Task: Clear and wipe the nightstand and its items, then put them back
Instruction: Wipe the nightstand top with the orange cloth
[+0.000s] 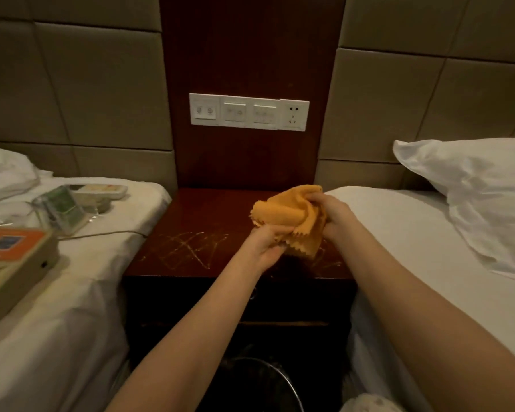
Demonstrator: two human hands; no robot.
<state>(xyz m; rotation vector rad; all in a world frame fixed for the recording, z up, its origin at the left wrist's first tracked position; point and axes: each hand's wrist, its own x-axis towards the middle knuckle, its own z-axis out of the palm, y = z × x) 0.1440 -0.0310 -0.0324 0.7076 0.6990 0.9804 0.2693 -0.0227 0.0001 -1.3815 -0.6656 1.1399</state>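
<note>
Grip: our left hand (pixel 265 245) and right hand (pixel 330 215) are clutching the cloth (pixel 289 215).
Done: items (pixel 63 212) are lying at nine o'clock, off the nightstand (pixel 208 221).
Left: we are judging wiping and returning unfinished.

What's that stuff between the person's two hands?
An orange cloth, bunched up. The left hand and the right hand both grip it, just above the nightstand. The head camera shows this.
</note>
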